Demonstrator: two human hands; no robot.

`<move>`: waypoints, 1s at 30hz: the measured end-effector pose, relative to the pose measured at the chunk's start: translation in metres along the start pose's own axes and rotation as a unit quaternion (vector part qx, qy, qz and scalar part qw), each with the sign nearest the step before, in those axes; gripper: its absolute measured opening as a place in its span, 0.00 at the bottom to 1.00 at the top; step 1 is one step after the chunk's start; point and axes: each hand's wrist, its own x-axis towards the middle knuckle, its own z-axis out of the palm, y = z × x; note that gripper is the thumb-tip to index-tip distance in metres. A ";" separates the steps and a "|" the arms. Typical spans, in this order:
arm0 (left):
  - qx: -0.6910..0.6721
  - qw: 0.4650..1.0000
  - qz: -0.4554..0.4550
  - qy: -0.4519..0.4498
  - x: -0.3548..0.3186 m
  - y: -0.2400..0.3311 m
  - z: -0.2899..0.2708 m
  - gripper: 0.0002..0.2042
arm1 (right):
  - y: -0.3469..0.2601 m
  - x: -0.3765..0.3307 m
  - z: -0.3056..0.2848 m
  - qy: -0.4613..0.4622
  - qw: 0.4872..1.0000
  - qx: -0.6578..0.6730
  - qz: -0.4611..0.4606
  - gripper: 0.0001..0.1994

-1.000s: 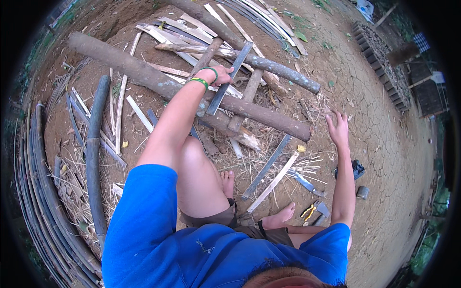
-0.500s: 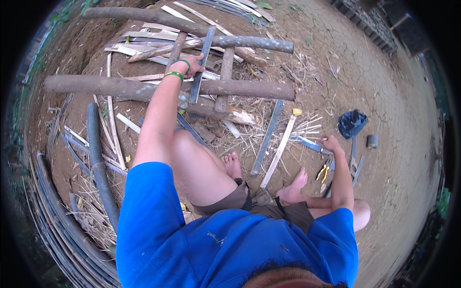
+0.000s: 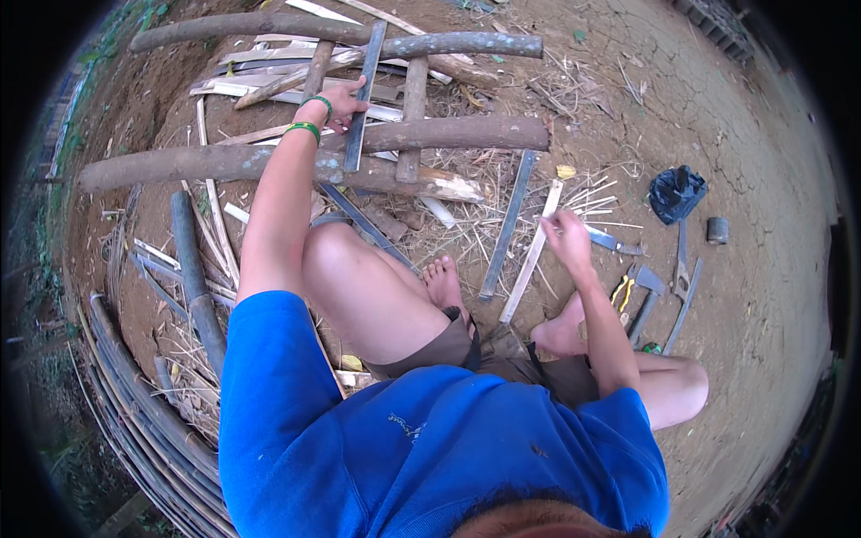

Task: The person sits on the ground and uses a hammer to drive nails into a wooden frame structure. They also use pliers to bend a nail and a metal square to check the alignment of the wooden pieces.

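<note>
My left hand (image 3: 337, 104), with green bands at the wrist, grips the left edge of a dark flat bamboo strip (image 3: 357, 139). The strip lies across the wooden poles of a frame (image 3: 457, 133). My right hand (image 3: 569, 242) hovers over the upper part of a pale split-bamboo strip (image 3: 525, 278) on the ground. Its fingers are bent together; anything between them is too small to make out. Right of that hand lies a long-bladed knife (image 3: 613, 240). A second dark strip (image 3: 508, 229) lies left of the pale one.
Yellow-handled pliers (image 3: 621, 293), a hatchet (image 3: 644, 300), a handsaw (image 3: 686, 269), a black plastic bag (image 3: 676, 195) and a small can (image 3: 717, 230) lie at the right. Bamboo poles (image 3: 157, 403) are stacked at the lower left. A thick bamboo pole (image 3: 193, 269) lies by my left arm.
My right hand has moved left and up, away from the knife and over the pale strip. My left hand still holds the dark strip on the frame. The whole view has shifted slightly.
</note>
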 end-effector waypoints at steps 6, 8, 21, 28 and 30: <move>0.003 1.000 -0.004 -0.002 -0.007 0.012 0.006 0.38 | -0.212 0.081 -0.002 0.075 0.922 0.005 -0.381 0.17; 0.011 1.000 0.007 0.004 -0.007 0.005 0.006 0.41 | -0.240 0.115 0.015 0.111 0.916 -0.113 -0.368 0.20; -0.003 0.999 0.035 -0.031 -0.011 -0.003 0.003 0.45 | -0.257 0.152 0.050 -0.019 0.950 -0.194 -0.242 0.23; 0.025 0.999 0.041 -0.021 -0.009 -0.003 0.003 0.45 | -0.255 0.153 0.051 -0.010 0.949 -0.200 -0.242 0.23; 0.033 0.999 0.042 -0.012 -0.009 -0.003 0.005 0.44 | -0.256 0.153 0.051 -0.010 0.952 -0.193 -0.239 0.23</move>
